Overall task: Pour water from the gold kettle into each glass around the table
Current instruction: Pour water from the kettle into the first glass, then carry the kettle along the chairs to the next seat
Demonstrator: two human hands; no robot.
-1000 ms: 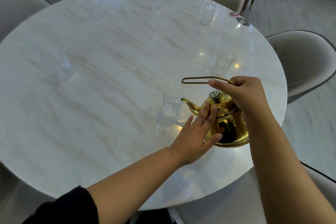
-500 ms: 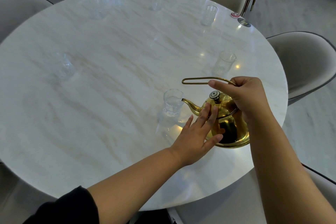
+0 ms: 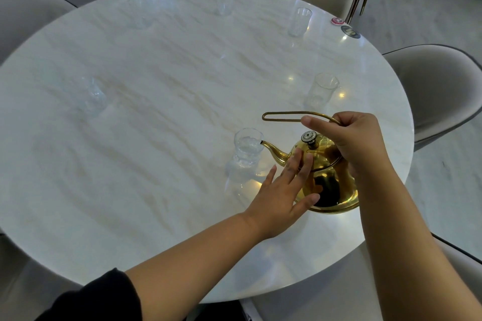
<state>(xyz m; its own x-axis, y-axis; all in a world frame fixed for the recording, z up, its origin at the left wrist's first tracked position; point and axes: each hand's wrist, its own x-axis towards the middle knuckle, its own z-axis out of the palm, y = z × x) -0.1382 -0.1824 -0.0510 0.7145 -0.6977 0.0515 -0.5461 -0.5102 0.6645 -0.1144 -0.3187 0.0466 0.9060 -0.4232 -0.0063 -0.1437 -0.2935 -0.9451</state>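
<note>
Far glasses (image 3: pixel 140 12) faint against the bench (image 3: pixel 156 101), contents unreadable; kettle (image 3: pixel 328 180) partly hidden behind both hands; chairs (image 3: pixel 438 91) cropped.

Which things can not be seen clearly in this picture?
- Head view: gold kettle body partly covered by left hand and right hand.
- Water level in far glasses: too faint.
- Print on dark disc: too small.

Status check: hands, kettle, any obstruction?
Right hand gripping handle; left hand flat on gold kettle. Spout at near glass. Nothing blocking.
</note>
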